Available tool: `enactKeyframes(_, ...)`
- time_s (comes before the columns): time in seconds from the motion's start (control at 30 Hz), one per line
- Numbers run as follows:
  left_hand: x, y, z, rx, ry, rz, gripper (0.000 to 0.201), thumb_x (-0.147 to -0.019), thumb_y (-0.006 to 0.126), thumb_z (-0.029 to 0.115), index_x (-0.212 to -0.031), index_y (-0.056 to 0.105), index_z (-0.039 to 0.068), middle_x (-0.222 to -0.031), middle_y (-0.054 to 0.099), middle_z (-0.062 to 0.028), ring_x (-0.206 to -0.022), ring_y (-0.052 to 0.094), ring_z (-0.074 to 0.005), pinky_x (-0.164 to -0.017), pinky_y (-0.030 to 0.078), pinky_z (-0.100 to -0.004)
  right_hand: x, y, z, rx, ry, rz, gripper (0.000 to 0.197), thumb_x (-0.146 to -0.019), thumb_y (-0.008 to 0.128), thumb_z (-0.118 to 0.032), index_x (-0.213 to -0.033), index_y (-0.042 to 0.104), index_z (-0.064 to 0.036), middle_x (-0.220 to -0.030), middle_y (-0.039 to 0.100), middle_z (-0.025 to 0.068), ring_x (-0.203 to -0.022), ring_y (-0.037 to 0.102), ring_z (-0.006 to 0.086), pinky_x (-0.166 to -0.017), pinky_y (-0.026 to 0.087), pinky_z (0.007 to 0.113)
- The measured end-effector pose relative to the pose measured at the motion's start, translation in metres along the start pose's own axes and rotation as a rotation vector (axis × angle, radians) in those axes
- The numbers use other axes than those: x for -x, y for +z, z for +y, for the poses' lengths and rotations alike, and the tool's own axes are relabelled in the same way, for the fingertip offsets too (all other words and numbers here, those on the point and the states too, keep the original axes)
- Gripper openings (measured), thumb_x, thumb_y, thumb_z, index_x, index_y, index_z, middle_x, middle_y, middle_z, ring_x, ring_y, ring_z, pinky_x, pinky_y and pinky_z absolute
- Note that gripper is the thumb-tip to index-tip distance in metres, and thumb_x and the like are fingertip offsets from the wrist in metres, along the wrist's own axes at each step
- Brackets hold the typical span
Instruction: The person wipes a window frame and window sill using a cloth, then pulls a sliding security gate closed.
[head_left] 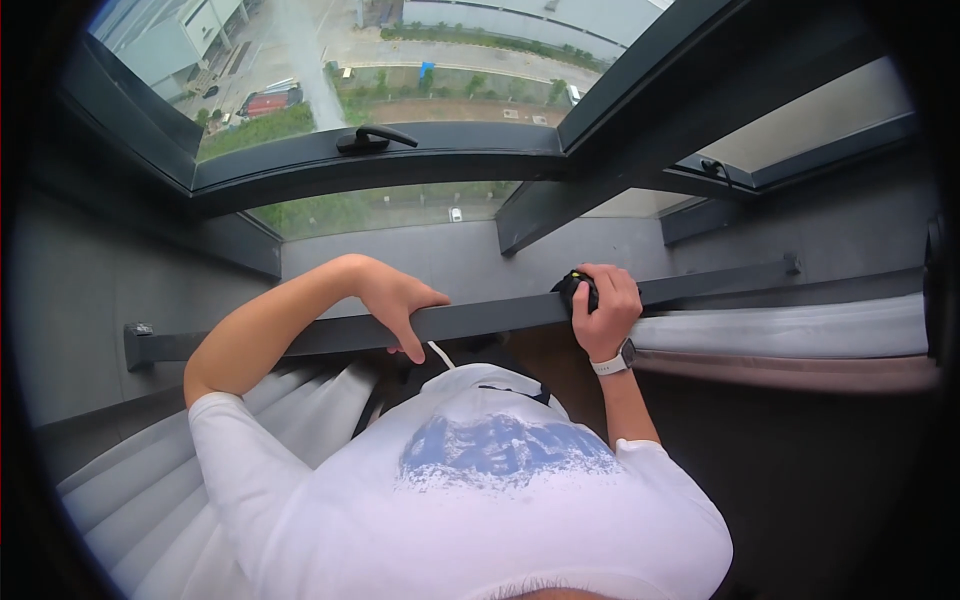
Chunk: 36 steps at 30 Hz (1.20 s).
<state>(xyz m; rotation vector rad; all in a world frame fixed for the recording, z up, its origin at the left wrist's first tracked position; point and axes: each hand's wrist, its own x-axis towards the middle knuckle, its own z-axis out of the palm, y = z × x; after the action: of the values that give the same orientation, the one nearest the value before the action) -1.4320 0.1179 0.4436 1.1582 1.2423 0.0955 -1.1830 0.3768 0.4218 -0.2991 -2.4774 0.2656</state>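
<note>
A dark grey rail runs across in front of me, below the window. My left hand straddles it left of the middle, thumb on the near side and index finger along the far edge. The other fingers are mostly hidden, with a fingertip showing under the bar. On the right, my right hand is closed round a small black object with a yellow-green mark, held against the top of the rail. The palm and fingers cover much of this object, so its kind is unclear. A pale watch strap circles my right wrist.
A dark-framed window with a black handle rises ahead, with a road and buildings far below outside. A second handle is at the right. White curtains hang at both sides. Brackets join the rail to the walls.
</note>
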Motion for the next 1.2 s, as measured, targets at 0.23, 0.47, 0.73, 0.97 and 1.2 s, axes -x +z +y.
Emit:
enactKeyframes(0.23,-0.003,0.005,-0.01,-0.07,-0.007,0.092,0.079,-0.084,0.085,0.037,-0.148,0.057,0.001,-0.112,0.081,-0.0176,-0.104,0.077,-0.0334,-0.094,0.059,-0.0428,-0.012,0.029,-0.11,-0.214,-0.082,-0.144,0.022,-0.089,0.077,-0.02,-0.108,0.078,-0.0088,-0.098,0.073,0.0072,-0.092,0.071,0.0303,-0.084,0.055,0.044)
enactKeyframes(0.47,-0.002,0.011,-0.013,-0.143,0.016,0.215,0.084,-0.084,0.082,0.044,-0.152,0.057,0.001,-0.118,0.08,-0.021,-0.107,0.075,-0.0388,-0.095,0.059,-0.0455,-0.008,-0.006,0.008,0.021,0.16,-0.087,0.021,-0.094,0.073,-0.022,-0.107,0.079,-0.0067,-0.1,0.076,0.0105,-0.095,0.071,0.0344,-0.091,0.052,0.046)
enactKeyframes(0.73,-0.011,0.011,-0.018,-0.184,-0.021,0.179,0.087,-0.083,0.082,0.045,-0.152,0.055,-0.001,-0.119,0.08,-0.0226,-0.109,0.075,-0.0403,-0.097,0.059,-0.0464,-0.006,-0.005,-0.007,-0.063,0.016,-0.111,0.018,-0.091,0.075,-0.02,-0.103,0.079,-0.0079,-0.098,0.075,0.0088,-0.094,0.071,0.033,-0.089,0.053,0.045)
enactKeyframes(0.97,0.002,0.009,-0.006,-0.161,-0.023,0.167,0.084,-0.083,0.081,0.045,-0.149,0.057,-0.001,-0.115,0.08,-0.023,-0.108,0.075,-0.04,-0.095,0.059,-0.0465,-0.007,0.036,-0.113,-0.203,-0.122,-0.072,0.026,-0.088,0.076,-0.02,-0.111,0.079,-0.0092,-0.101,0.075,0.0083,-0.094,0.072,0.0299,-0.088,0.054,0.045)
enactKeyframes(1.2,0.003,0.012,-0.004,-0.158,-0.064,0.171,0.08,-0.084,0.08,0.042,-0.147,0.057,-0.001,-0.115,0.079,-0.0237,-0.107,0.074,-0.0416,-0.094,0.058,-0.0486,0.003,0.005,-0.004,0.019,0.153,0.093,0.025,-0.093,0.067,-0.019,-0.112,0.079,-0.0066,-0.103,0.077,0.0107,-0.098,0.071,0.0349,-0.093,0.052,0.046)
